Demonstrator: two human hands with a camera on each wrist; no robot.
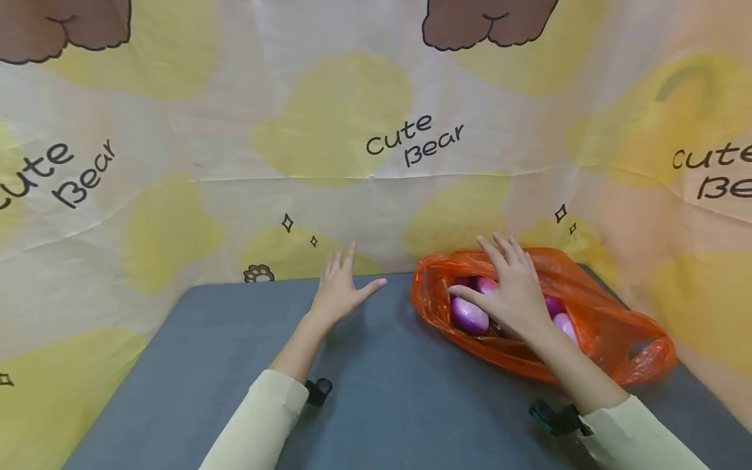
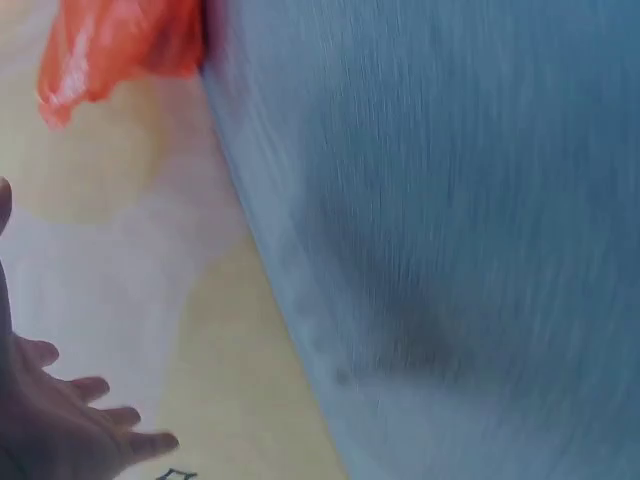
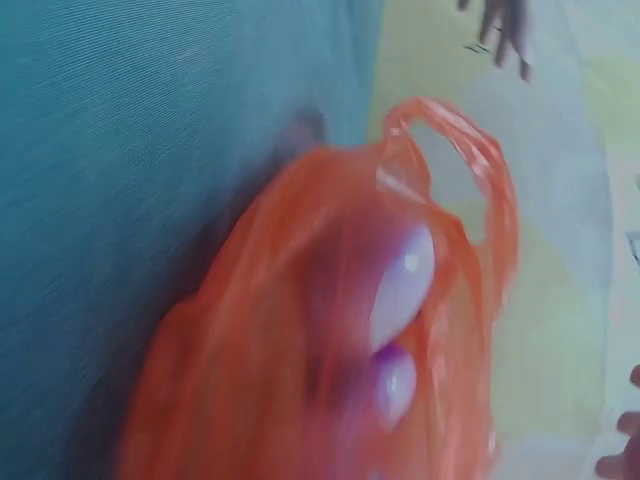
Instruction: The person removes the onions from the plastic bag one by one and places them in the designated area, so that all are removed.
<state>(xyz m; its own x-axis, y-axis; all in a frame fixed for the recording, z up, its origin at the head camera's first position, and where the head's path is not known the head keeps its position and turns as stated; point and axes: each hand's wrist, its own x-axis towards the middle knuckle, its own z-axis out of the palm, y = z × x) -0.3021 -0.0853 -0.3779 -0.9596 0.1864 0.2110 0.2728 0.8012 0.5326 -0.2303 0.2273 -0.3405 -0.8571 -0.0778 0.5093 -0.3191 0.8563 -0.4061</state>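
An orange plastic bag [image 1: 611,333] lies on the right side of the table with its mouth gaping. Inside are several glossy purple, round things that look like red onions [image 1: 470,318]; two also show in the right wrist view, the larger one [image 3: 405,275] partly behind the film. My right hand [image 1: 517,297] hovers over the bag's mouth, fingers extended and thumb spread, gripping nothing visible; whether it touches the bag I cannot tell. Left of the bag, my left hand [image 1: 337,297] is held above the table, fingers straight, thumb pointing toward the bag, holding nothing.
The grey table [image 1: 223,365] ends at a printed cloth backdrop [image 1: 352,130] with yellow patches and "Cute Bear" lettering. A looped bag handle [image 3: 490,180] stands up in the right wrist view. Dark straps with small devices [image 1: 319,391] sit at both wrists.
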